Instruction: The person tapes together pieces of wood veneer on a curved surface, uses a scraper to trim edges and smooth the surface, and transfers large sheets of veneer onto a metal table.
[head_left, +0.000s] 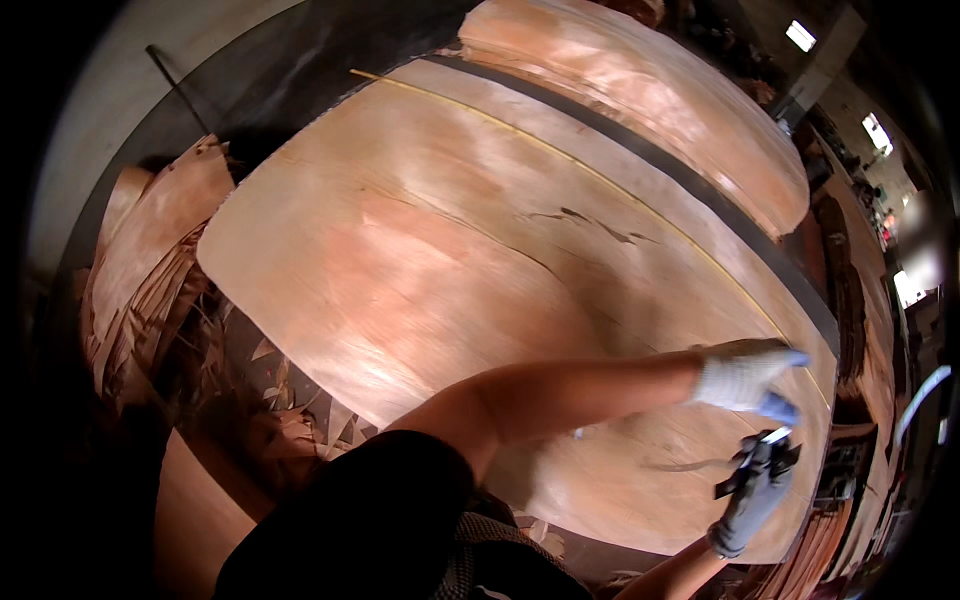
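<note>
A large sheet of tan wood veneer (460, 260) lies in front of me, with a split and a few dark torn gaps in it. My left hand (745, 375), in a pale glove with blue fingertips, reaches across to the sheet's right side. Its thumb and fingers are apart, near one end of a thin yellow strip (600, 178) running along the sheet. Just below, my gloved right hand (755, 510) is closed on a black handheld tool (762, 462), blurred, its exact kind unclear. A whitish piece shows at the tool's top, close to my left thumb. A narrow veneer sliver (690, 466) lies left of the tool.
Beyond a dark strip of table (640, 150) rises a thick stack of veneer (640, 80). Torn veneer sheets and scraps (160, 270) are heaped at the left. More veneer stacks (860, 310) stand along the right. A dark rod (175, 88) leans at the upper left.
</note>
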